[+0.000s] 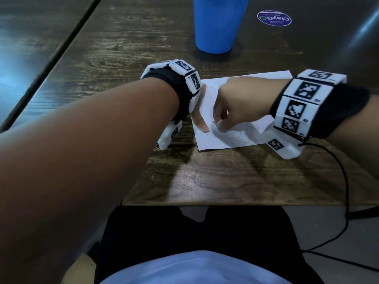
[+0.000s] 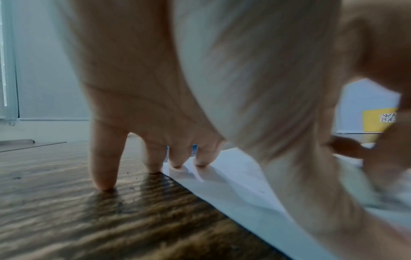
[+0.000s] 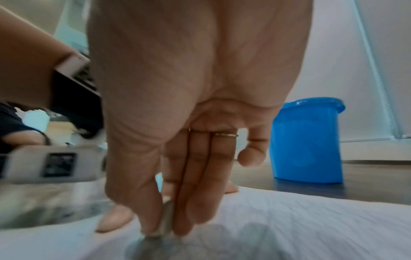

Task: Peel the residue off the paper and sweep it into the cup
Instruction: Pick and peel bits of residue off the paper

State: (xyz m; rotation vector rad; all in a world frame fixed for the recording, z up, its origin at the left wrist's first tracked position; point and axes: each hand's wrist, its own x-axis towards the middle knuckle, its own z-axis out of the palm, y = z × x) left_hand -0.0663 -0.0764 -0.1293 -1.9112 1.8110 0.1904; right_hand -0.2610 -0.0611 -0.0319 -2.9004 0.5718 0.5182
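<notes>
A dark wooden table carries everything. A white sheet of paper lies flat near its front edge, faint pencil scribbles across it. Beyond the paper's far edge, apart from it, stands a blue cup, upright. To the cup's right, a round sticker sits on a dark surface. The left hand is spread, straight fingers planted: two tips on the table, two on the paper's left edge, thumb pressing the sheet. The right hand points down onto the paper, thumb and fingers pinched on a small grey bit of residue against the sheet, just beside the left thumb.
</notes>
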